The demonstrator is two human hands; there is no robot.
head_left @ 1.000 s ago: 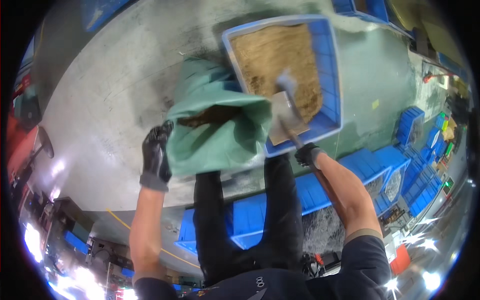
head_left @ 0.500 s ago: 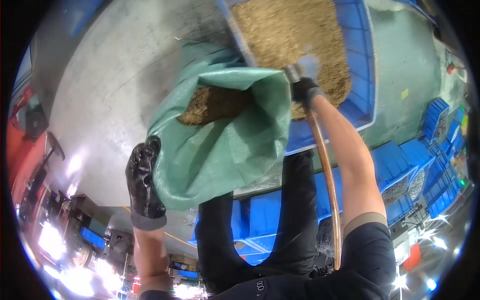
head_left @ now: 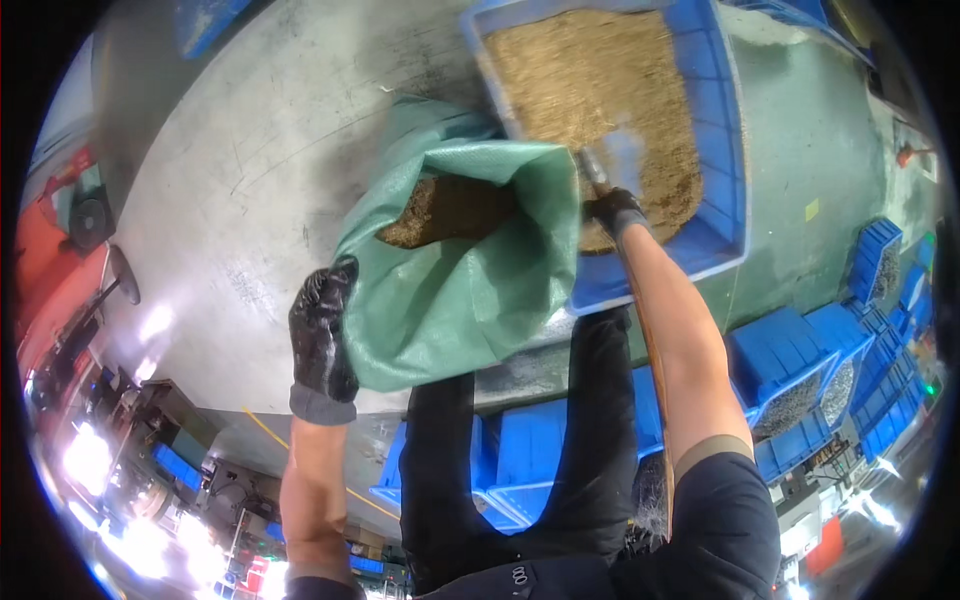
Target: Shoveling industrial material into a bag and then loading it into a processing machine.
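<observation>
- Head view: the left hand, in a black glove, is closed on the edge of a green woven sack and holds its mouth open.
- The sack lies on the grey concrete floor, its mouth just beside the near edge of a big blue plastic crate. Inside the sack a heap of brown granular material is visible.
- The right hand, also in a black glove, is clamped around the handle of a scoop or small shovel. Its blade rests on the same brown material that fills the crate.
- The two hands are well apart, with the sack between them.
- The person's dark trouser legs stand behind the sack.
- Near the legs and at the right there are more blue crates; some hold greyish small parts, too small to tell.
</observation>
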